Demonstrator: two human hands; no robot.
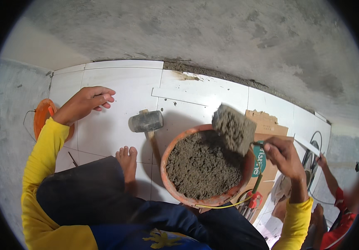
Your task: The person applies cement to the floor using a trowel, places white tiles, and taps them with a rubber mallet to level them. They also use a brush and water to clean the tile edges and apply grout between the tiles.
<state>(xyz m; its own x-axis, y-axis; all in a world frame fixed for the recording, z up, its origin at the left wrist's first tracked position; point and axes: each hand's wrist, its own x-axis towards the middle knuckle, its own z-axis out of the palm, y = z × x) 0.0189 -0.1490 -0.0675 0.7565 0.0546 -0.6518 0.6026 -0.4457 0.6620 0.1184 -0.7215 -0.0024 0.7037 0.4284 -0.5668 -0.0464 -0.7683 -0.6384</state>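
Note:
My right hand [284, 157] grips the handle of a trowel [246, 135], its blade loaded with grey wet mortar. The loaded blade is held over the right side of an orange bucket [168, 183], which contains more mortar [200, 171]. My left hand [88, 103] hangs over the white floor tiles with fingers stretched out and nothing in it. Between my bare foot [127, 160] and the bucket, a black-headed rubber mallet [147, 121] rests with its wooden handle toward the bucket. A narrow white tile strip [179, 96] lies on the tiles beyond the mallet.
A mortar-filled gap [229, 77] runs along the grey wall's foot. Another orange bucket [42, 118] stands far left. Cardboard [267, 121] and a red-ended tool [255, 199] lie right of the mortar. At far right, a person in red [341, 223] holds a white strip [308, 146].

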